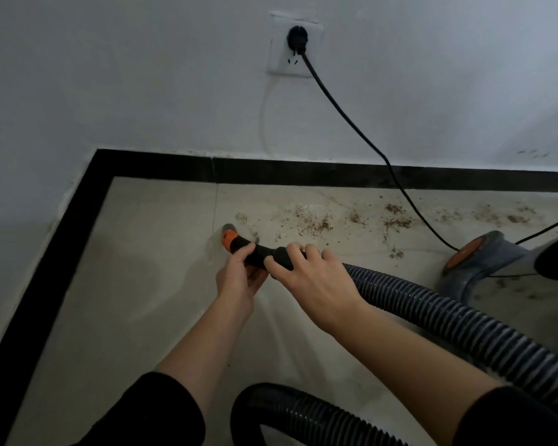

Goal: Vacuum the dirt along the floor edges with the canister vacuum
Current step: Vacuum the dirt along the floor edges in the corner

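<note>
Both hands hold the vacuum's black hose handle [261,252] low over the tiled floor. My left hand [239,275] grips it from below, near the orange nozzle tip [228,237]. Just behind it, my right hand [306,272] grips the handle from above, where the ribbed grey hose [432,310] begins. The nozzle points left toward the floor, close to a small speck of dirt [240,216]. Brown dirt [316,220] lies scattered along the floor beside the black baseboard [303,175]. At the right edge, partly cut off, stands the grey and orange canister vacuum [477,255].
A black power cord [351,123] runs from a plug in the white wall socket [295,43] down across the baseboard to the canister. The hose loops back near my body [303,410]. The room corner [100,152] is at the upper left.
</note>
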Demonstrator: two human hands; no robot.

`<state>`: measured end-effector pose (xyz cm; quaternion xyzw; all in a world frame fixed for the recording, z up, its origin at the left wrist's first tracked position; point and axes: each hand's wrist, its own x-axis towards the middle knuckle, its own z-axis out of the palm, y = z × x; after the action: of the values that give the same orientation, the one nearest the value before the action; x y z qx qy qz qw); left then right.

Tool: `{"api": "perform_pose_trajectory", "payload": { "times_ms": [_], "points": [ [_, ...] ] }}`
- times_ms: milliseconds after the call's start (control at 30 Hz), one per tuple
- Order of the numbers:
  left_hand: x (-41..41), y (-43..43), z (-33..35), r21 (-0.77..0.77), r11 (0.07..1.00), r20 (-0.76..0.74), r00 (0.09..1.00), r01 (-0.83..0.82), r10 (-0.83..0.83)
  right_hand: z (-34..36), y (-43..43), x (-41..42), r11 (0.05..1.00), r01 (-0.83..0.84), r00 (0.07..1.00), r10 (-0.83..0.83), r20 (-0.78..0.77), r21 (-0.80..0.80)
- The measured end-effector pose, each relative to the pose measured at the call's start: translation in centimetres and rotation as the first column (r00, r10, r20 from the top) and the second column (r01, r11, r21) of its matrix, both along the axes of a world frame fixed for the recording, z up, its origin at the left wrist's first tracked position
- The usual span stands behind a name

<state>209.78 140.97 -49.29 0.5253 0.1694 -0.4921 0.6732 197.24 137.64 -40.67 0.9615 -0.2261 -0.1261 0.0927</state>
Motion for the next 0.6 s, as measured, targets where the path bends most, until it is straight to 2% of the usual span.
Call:
{"api": "perform_pose_trajectory", "payload": {
  "times_ms": [300,600],
  "points": [
    [-0.9,1.7,-0.2,0.013,0.998,-0.022,0.998,-0.057,0.057,-0.4,0.7,-0.3,0.998,-0.069,0.998,0.069,-0.008,0.001],
    [-3.3,1.5,0.7,-0.012,0.998,-0.064,0.996,-0.064,0.063,0.3,0.3,-2.4,0.998,-0.054,0.998,0.053,-0.016,-0.034]
  ]
}}
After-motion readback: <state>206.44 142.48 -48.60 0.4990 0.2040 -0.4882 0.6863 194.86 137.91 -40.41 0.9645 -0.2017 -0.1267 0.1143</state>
